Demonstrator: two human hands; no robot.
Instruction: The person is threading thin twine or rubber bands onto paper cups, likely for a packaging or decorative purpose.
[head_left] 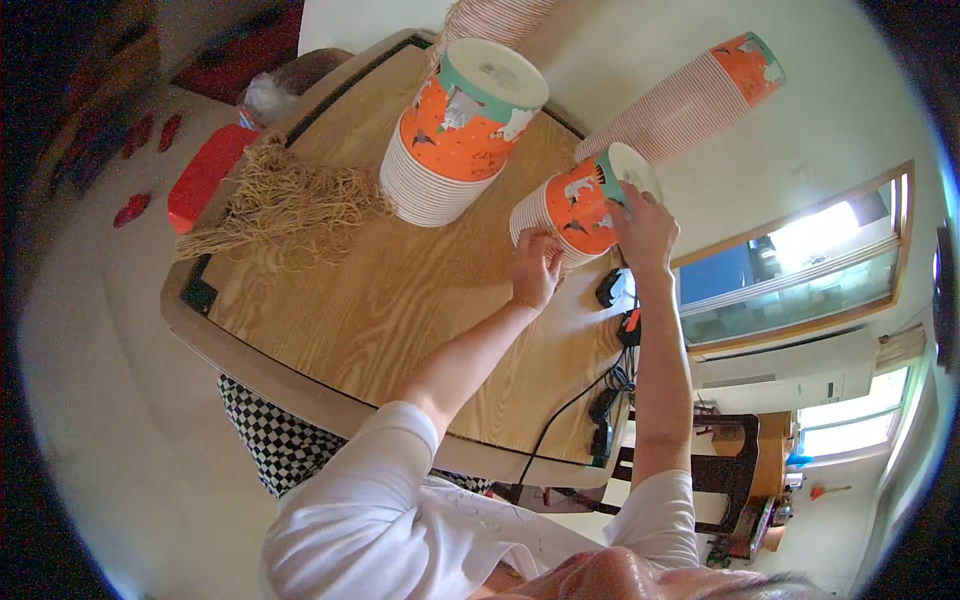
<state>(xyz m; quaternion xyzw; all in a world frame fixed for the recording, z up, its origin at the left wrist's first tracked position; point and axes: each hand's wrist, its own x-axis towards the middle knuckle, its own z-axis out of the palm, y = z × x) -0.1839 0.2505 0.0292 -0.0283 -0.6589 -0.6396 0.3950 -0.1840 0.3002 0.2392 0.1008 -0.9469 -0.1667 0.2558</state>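
A short stack of nested paper cups (580, 205), orange with a green band, stands upside down at the table's far right side. My right hand (645, 232) grips the top cup near its pale green base. Lower down, the fingers of my left hand (537, 268) curl against the white rims of the same stack. Farther left, a taller stack of matching upside-down cups (450, 140) stands apart from both hands.
Against the wall lean a long stack of cups (690, 105) and another stack (490, 22). Tan twine strands (290, 210) lie in a heap at the table's left, beside a red container (208, 175). Black cables (615, 375) run along the right edge of the wood-grain table (400, 310).
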